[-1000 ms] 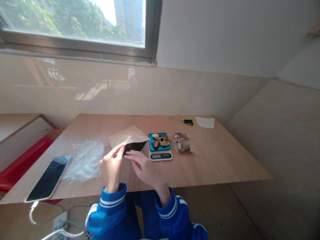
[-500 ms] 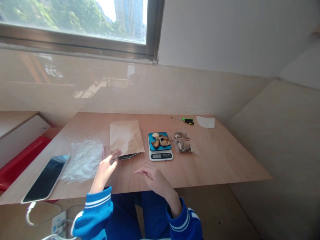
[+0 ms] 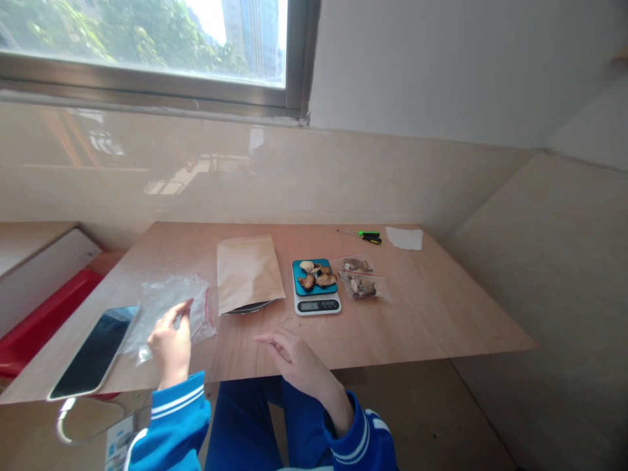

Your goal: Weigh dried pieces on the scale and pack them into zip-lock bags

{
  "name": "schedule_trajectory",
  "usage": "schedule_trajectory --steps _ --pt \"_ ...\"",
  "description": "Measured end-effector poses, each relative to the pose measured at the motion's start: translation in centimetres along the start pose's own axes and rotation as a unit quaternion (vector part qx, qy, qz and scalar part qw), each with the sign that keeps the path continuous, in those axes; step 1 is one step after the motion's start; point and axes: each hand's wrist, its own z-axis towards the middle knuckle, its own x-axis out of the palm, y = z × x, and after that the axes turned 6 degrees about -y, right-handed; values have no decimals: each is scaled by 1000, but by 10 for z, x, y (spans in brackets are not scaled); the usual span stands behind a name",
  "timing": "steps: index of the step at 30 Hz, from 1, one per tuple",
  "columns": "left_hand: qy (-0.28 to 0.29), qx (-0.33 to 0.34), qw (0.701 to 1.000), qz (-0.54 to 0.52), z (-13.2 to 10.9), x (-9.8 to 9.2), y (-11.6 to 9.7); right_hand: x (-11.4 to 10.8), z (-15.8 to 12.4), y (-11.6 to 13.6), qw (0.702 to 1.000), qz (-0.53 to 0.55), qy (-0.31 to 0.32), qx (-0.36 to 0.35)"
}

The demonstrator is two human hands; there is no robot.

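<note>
My left hand (image 3: pixel 169 343) is over a clear plastic zip bag (image 3: pixel 169 314), its fingers pinching the crumpled film near the red-lined edge. My right hand (image 3: pixel 297 356) lies open at the table's front edge, holding nothing. It is nearest to a digital kitchen scale (image 3: pixel 316 305) with a blue platform carrying dried mushroom slices (image 3: pixel 314 276). A kraft paper envelope (image 3: pixel 248 271) lies flat between my hands, with a dark curved object (image 3: pixel 248 308) partly hidden under its lower edge. Two small zip bags of dried pieces (image 3: pixel 358 278) lie right of the scale.
The light wooden table (image 3: pixel 432 314) holds a dark-screened tablet (image 3: pixel 91 353) at the left, a green-handled screwdriver (image 3: pixel 360 235) and a white paper sheet (image 3: pixel 405 239) at the back. A red object (image 3: pixel 44 307) lies beyond the left edge. A tiled wall stands behind.
Both hands have let go of the envelope, which now lies flat. My left hand has moved left onto the plastic bag, and the bag has shifted. My right hand has drawn back toward the front edge.
</note>
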Motion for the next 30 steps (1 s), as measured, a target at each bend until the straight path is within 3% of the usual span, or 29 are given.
schedule_trajectory --steps 2,3,6,9,11,13,16,20,22,25,30 --pt "-60 22 997 -51 -3 -9 -33 5 7 2 998 30 -56 10" --pt "-57 38 994 -90 -7 -13 -50 7 12 4 995 49 -87 21" --pt "74 66 970 -222 -23 -18 -97 7 27 5 980 106 -160 61" --pt "163 84 940 -288 -42 -11 -121 -2 36 0 971 136 -180 80" --pt "136 47 938 -315 -49 -5 -126 -14 36 -9 967 140 -190 91" --pt "72 -13 946 -317 -51 -3 -127 -30 34 -23 968 139 -188 93" --pt "24 -54 952 -302 -45 -5 -127 -62 35 -53 980 99 -162 60" --pt "48 -53 953 -293 -40 -6 -122 -109 52 -107 966 -128 -226 9" --pt "65 -34 960 -270 -40 -4 -118 -126 62 -132 961 -205 -184 14" --pt "66 32 967 -245 -40 -1 -116 -139 72 -156 962 -244 -123 12" --pt "81 45 959 -268 -42 2 -120 -134 74 -167 964 -214 -161 4"
